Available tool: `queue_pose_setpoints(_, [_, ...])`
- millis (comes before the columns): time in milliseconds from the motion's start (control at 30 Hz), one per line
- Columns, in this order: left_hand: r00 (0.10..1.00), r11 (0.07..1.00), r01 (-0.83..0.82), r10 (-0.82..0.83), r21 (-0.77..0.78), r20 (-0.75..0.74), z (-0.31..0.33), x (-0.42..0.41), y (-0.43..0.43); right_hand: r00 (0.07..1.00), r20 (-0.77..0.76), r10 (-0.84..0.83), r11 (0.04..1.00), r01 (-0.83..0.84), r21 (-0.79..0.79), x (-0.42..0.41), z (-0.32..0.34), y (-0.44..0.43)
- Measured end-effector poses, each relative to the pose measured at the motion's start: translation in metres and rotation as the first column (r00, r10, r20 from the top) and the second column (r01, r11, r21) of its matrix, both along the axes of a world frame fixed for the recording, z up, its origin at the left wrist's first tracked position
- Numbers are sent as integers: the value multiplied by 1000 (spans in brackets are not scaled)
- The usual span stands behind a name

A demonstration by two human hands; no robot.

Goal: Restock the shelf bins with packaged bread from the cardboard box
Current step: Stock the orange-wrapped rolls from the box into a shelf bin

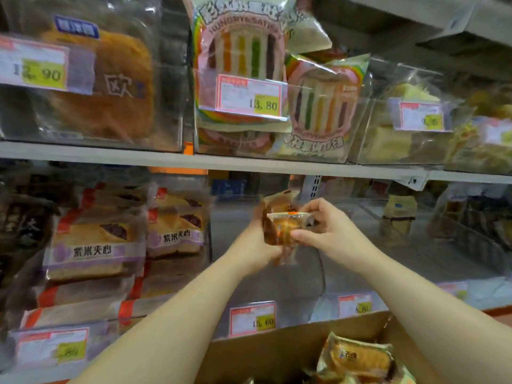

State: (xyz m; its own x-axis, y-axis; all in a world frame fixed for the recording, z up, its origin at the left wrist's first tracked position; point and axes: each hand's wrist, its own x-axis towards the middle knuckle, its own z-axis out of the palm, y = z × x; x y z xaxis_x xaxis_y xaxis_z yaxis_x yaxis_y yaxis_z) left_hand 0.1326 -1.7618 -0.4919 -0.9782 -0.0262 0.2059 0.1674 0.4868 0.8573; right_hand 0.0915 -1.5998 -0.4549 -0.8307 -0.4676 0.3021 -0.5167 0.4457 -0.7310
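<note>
Site: a shop shelf unit with two levels in view, parted by a grey shelf board [110, 155]. Clear plastic bins line both levels, and most carry a price tag on the front wall.

Upper level: a large brown loaf [105, 84] fills the left bin. Rainbow-striped bread packs [241, 51] stand in the middle bin behind a tag [249, 95] reading 13.80.

Lower level: purple-labelled bread packs [94, 250] are stacked in the left bins. The middle bin [291, 295] carries a tag reading 15.60.

Both arms reach up to the opening of the middle bin, with a bread packet [285, 225] held between the hands. The left hand [257, 242] has its fingers curled round the packet's left side. The right hand [329, 234] pinches the right edge between thumb and fingers. The packet is blurred, so I cannot tell whether it is one item or two.

An open cardboard box [263, 361] sits at the bottom edge, below the arms. More packaged bread [357, 358] lies inside it.
</note>
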Motion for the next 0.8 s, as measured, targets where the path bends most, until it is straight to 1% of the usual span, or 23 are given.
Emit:
queue_pose_setpoints(67, [999,1000,9,-10,21,37,-4,-19,-1,1000,-12,-14,999,14,32,-21,-6,-4])
queue_pose_setpoints(167, [999,992,-45,45,121,9,-16,-45,0,998,54,-19,999,17,44,-48,-19,-13])
queue_pose_setpoints(200, [998,989,-62,60,131,18,-19,-52,0,998,57,-38,998,35,52,-56,-25,-16])
queue_pose_setpoints(300, [998,995,-58,55,87,39,-28,-72,-3,995,6,-95,991,94,95,-74,-38,-23])
queue_pose_setpoints(367, [997,995,-55,50,89,58,-33,-83,-8,994,-42,-103,984,108,142,-81,-40,-25])
queue_pose_setpoints(467, [993,996,-32,23,79,111,-44,-94,-8,992,-72,-100,974,112,195,-91,-45,-23])
queue_pose_setpoints(500, [991,998,-33,25,60,132,-52,-98,-7,993,-64,-103,971,114,209,-93,-47,-22])
queue_pose_setpoints(600, [975,997,-71,64,29,214,-68,-103,-4,990,31,-139,970,130,206,-95,-51,-19])
queue_pose_setpoints(700, [974,991,-121,107,55,201,-75,-108,-5,981,98,-169,964,143,226,-94,-53,-17])
queue_pose_setpoints(800, [968,975,-195,175,104,180,-74,-114,-3,975,137,-178,970,151,188,-96,-58,-16])
